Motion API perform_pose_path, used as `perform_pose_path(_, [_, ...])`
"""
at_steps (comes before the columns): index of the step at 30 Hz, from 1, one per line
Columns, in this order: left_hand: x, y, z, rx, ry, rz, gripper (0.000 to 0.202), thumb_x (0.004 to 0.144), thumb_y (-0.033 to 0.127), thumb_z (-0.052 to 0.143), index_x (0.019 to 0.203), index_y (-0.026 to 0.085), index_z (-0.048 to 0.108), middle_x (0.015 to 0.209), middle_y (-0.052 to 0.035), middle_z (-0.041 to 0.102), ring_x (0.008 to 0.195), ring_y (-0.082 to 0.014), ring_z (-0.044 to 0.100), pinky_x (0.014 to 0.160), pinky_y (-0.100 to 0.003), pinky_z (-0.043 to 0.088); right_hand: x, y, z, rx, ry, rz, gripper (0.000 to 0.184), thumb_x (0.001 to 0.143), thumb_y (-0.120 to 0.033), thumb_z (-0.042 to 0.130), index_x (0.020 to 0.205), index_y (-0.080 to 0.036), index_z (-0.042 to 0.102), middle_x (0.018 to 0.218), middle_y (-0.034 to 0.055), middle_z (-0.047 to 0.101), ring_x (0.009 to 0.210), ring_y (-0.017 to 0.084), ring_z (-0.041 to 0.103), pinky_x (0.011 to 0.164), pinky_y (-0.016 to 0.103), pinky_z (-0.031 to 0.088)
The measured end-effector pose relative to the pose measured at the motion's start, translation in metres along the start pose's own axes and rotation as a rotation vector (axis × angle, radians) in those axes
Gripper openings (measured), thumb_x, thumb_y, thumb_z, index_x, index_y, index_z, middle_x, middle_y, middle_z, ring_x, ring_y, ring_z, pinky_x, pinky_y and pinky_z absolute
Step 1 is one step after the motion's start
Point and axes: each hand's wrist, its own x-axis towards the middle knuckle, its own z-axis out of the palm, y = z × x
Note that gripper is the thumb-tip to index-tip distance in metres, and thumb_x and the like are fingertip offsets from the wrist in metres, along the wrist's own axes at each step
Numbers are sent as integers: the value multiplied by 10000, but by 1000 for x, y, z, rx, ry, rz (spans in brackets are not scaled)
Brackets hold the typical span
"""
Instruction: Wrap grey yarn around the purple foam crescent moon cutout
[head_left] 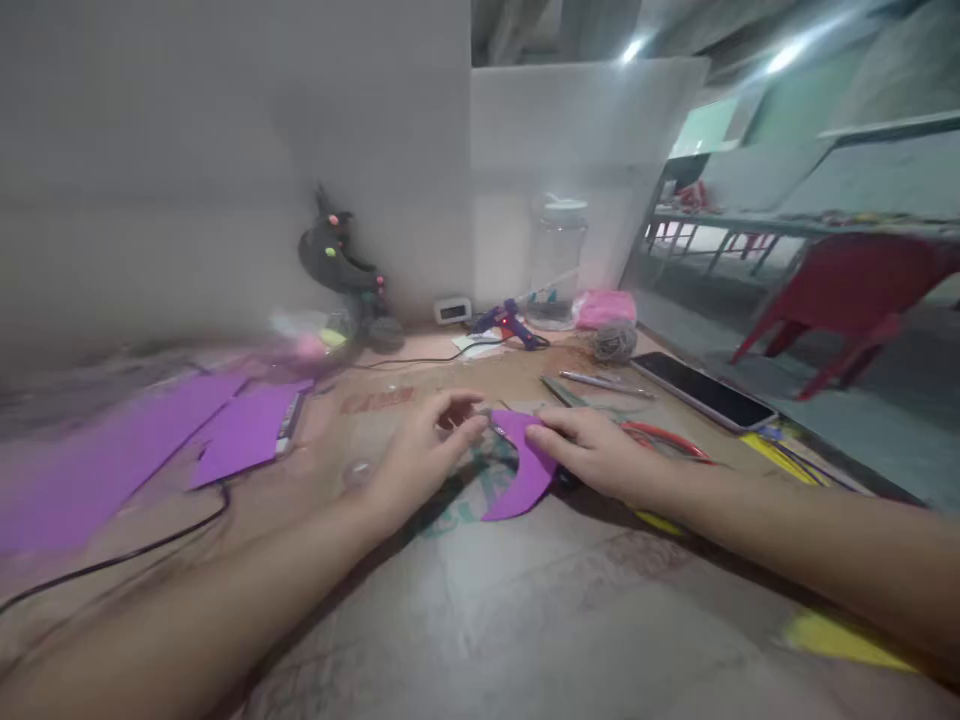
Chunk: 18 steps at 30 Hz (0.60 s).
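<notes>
A purple crescent-shaped foam piece [525, 470] lies on the cardboard-covered table [525, 620] between my hands. My left hand [420, 450] rests beside its upper tip, fingers curled and pinched at the piece's end. My right hand [600, 455] lies on the crescent's right edge, fingers together and pressing it down. The picture is smeared by motion, so the exact grip is unclear.
Purple foam sheets [150, 440] lie at the left with a black cable [112, 560]. A glue gun [510, 325], a clear jar [556, 260], a ball of twine [615, 342], a phone [705, 390], a dark figurine [337, 260] and yellow scraps [840, 640] surround the work spot. A red chair [847, 290] stands off right.
</notes>
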Motion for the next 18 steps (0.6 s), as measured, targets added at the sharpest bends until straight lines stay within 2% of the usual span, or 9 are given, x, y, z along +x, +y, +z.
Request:
perform_pose_path(6, [2,-2,2,20,-45,0,234,923,345,539,967,168,685,968,-60,715,913,-196,642,849,-316,476,1,-5,0,9,1,15,357,956,-411,390,677,-194,439,629,-23,448,606,121,416,572,252,296])
perform_pose_path(10, [1,-2,3,-40,-155,28,189,905,318,565,895,167,679,919,-52,713,883,-187,646,835,-298,478,0,-4,-1,30,-10,5,309,960,-386,397,772,-179,529,707,2,538,671,135,482,625,255,351])
perform_pose_path(13, [1,-3,4,-106,-223,49,202,915,331,554,893,168,669,906,-40,703,869,-173,640,824,-279,476,0,-4,-2,31,-27,-3,325,971,-389,380,777,-177,534,711,2,534,677,136,492,633,255,364])
perform_pose_path(16, [2,-4,5,-151,-207,-10,228,928,350,529,935,157,651,897,-39,684,850,-167,626,801,-272,471,-1,-5,-2,39,-29,-7,336,973,-386,384,736,-184,508,672,-12,502,648,128,471,614,252,358])
perform_pose_path(18, [3,-5,6,-170,-176,-55,234,931,354,521,942,151,635,875,-36,667,832,-162,615,775,-265,465,-1,-5,-1,73,22,7,273,961,-372,422,784,-188,520,686,-15,511,650,126,472,614,252,367])
